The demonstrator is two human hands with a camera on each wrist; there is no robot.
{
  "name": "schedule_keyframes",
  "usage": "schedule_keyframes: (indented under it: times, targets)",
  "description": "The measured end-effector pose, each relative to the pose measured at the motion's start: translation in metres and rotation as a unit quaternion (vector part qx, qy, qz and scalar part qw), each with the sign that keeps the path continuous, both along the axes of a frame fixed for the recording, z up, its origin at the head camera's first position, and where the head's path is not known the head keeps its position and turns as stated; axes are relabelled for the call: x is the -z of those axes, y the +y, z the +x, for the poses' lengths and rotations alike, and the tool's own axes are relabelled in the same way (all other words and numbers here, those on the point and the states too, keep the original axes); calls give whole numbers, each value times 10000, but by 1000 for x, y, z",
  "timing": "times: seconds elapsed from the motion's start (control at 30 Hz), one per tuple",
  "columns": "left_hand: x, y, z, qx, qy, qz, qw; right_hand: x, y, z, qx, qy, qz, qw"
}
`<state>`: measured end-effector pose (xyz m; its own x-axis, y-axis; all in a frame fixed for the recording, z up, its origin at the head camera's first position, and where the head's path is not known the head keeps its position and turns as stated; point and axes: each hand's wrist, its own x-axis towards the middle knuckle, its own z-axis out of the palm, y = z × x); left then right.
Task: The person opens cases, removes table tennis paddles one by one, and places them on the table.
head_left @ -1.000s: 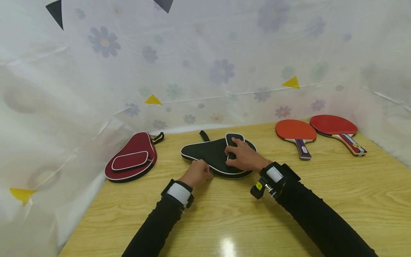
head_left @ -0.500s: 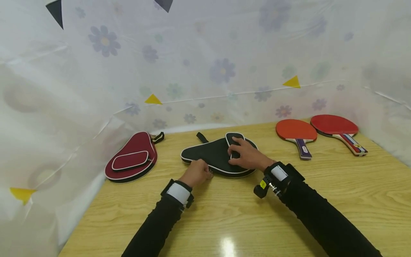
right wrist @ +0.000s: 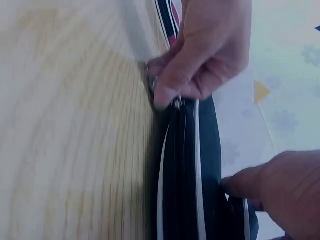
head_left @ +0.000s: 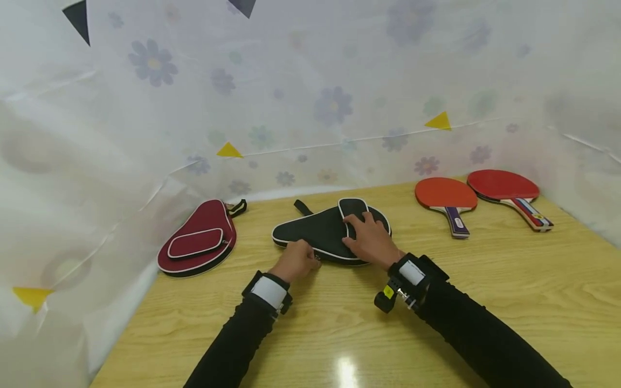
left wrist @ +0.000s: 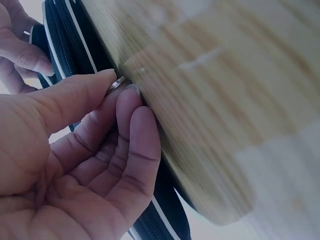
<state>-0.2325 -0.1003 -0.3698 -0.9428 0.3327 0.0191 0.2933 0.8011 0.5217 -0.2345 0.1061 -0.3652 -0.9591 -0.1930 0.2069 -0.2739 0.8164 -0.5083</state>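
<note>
A black table tennis paddle case [head_left: 310, 231] with white piping lies on the table, narrow end to the left. At its near edge my left hand [head_left: 297, 261] pinches a small metal zipper pull [left wrist: 116, 84] between thumb and curled fingers. In the right wrist view the zipper slider [right wrist: 177, 103] shows just below those fingertips. My right hand [head_left: 372, 241] rests on the wide end of the case, over its small raised pocket [head_left: 353, 206]. Its fingers are spread and slightly bent, with the thumb touching the case beside the pocket.
A dark red paddle case [head_left: 204, 218] lies to the left. At the back right are an orange-red paddle [head_left: 445, 193] with a purple handle and a red paddle [head_left: 502, 184] with a striped handle. Behind the wooden table [head_left: 330, 328] hangs a flowered white sheet [head_left: 291, 97].
The case's black strap has swung slightly left. My right hand has shifted a little on the pocket, its fingers less bent than before. The left hand stays at the zipper.
</note>
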Motion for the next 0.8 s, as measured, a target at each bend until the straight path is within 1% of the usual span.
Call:
schedule_keyframes:
  times: [0.17,0.27,0.4,0.63,0.8]
  targets:
    - [3,-2,-1,57,93,59,9999,5,8,-8,-155,20,52,9999]
    - [4,-2,-2,60,165,32,9998,3,10,-11,-282,61,115,9995]
    - [3,-2,-2,-24,190,-61,9998,-1,13,-14,-413,68,162,9990]
    - [2,-2,-1,-73,413,-170,9990,-4,19,-20,-679,34,186,9975]
    - [3,-2,1,-150,460,-182,9987,-4,22,-25,-873,186,189,9958]
